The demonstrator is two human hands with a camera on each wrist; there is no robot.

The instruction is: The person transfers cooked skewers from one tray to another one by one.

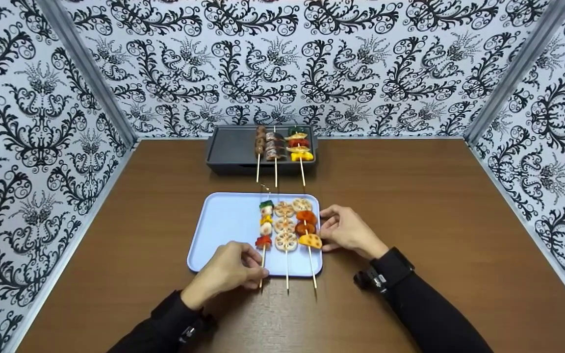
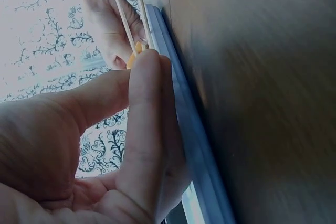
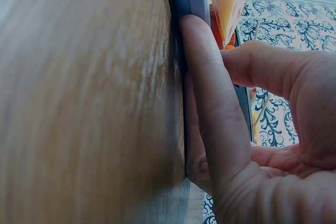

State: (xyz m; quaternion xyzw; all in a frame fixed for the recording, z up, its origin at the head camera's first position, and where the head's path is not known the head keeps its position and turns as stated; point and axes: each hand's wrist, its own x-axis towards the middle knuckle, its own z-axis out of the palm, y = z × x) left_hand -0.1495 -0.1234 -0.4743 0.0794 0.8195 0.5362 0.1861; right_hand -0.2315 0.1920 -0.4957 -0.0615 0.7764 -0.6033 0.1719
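Your black sleeves [image 1: 424, 304] are closest to cam, and off the near edge of the blue tray [image 1: 223, 225] your L hand [image 1: 231, 267] is pinching the stick of the mixed veg skewer [image 1: 266, 229], which lies abt mid-tray. Your R hand [image 1: 348, 230] touches the tray's R rim, tho can't tell if it's clamped on tbh. Lotus skewer [image 1: 286, 241] + orange skewer [image 1: 305, 227] lie on the tray's R half, grill pan [image 1: 233, 142] w/ 3 skewers [image 1: 275, 144] just behind it.

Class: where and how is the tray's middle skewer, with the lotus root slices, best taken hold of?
The lotus root skewer is probably best pinched by its bare stick, coming from the near side. That straight, thin end juts past the near rim of the blue tray, while its slices lie between the left skewer and right skewer.
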